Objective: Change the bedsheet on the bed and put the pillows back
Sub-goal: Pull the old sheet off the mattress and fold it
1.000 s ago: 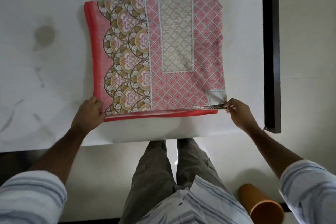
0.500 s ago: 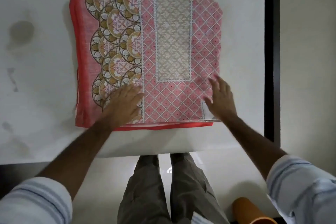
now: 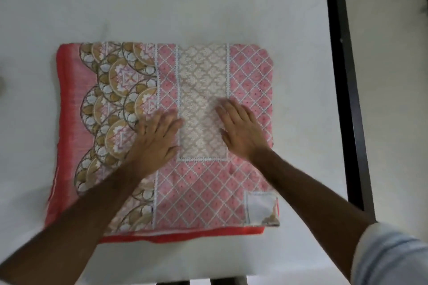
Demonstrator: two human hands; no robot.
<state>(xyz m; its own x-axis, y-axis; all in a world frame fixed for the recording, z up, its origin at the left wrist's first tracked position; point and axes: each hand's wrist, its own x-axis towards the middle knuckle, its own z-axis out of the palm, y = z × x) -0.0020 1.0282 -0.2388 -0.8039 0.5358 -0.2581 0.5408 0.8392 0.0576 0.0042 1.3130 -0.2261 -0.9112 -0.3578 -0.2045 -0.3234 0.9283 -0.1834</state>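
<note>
Folded bedsheet [image 3: 208, 192]: a pink and red patterned square, folded several layers thick, lying flat on the bare white mattress [image 3: 208, 7], nearer the near edge than the far one and a little right of the mattress's middle in view.
Shape and axis: close to square, so no clear long axis; the red border runs along its left and near edges, and a pale turned-back corner [image 3: 261, 208] shows at the near right.
Left hand [image 3: 155, 143]: flat on the sheet, fingers straight and together, pointing far and slightly right; it grips nothing and rests on the left of the pale central panel [image 3: 203, 90].
Right hand [image 3: 240, 132]: likewise flat and released, fingers straight, pointing far and slightly left, on the right edge of that panel.
Sheet relative to hands: directly under both palms; its cloth spreads outward from them on every side, more to the left of the left hand than to the right of the right.
Nearer hand: neither is clearly nearer; both lie about level at the sheet's middle, a gap of panel between them.
Likely coming move: opening the folds, which I judge means reaching for the loose edges near the turned-back corner.
Bed frame [image 3: 347, 99]: a dark rail along the mattress's right side.
</note>
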